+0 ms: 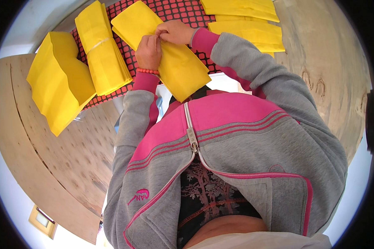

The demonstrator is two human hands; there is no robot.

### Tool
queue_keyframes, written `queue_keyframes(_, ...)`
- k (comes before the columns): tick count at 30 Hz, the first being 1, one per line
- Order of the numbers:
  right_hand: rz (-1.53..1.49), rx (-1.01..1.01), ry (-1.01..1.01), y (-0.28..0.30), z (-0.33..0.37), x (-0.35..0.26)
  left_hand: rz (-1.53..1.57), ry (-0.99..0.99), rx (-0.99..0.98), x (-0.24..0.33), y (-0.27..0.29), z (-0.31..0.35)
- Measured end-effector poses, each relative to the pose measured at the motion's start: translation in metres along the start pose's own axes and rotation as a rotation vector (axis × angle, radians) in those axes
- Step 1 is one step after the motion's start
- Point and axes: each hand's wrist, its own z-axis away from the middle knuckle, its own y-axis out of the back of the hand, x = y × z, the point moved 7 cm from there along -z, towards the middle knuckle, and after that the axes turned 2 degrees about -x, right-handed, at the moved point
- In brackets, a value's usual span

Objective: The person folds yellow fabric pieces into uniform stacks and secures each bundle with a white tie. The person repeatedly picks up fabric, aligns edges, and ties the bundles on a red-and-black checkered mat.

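Note:
Both my hands meet over the middle of a folded yellow fabric bundle [185, 76], which lies slantwise with its near end close to my body. The fingers of my left hand [148, 53], below a coral bead bracelet, are pinched together on top of it. Touching them from the right, my right hand [175, 32] is also closed in a pinch. Whatever is between the fingertips is too small to make out. Just left lies another folded yellow bundle [106, 68] with a thin white tie [97, 45] around its middle.
A red-and-black patterned cloth [174, 10] lies under the bundles. At the far left a loosely folded yellow piece [50, 83] hangs past the cloth. More folded yellow pieces [247, 36] are stacked at the back right. Wooden surfaces [66, 133] curve along both sides.

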Motion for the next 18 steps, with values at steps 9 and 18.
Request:
queue_keyframes(9,0.108,-0.241,0.109,0.003,-0.016,-0.017,0.033,0.015,-0.017,-0.007,-0.001,0.003)
queue_keyframes(18,0.112,-0.28,0.241,0.005,-0.018,-0.019,0.055,0.03,-0.036,-0.009,0.0,0.004)
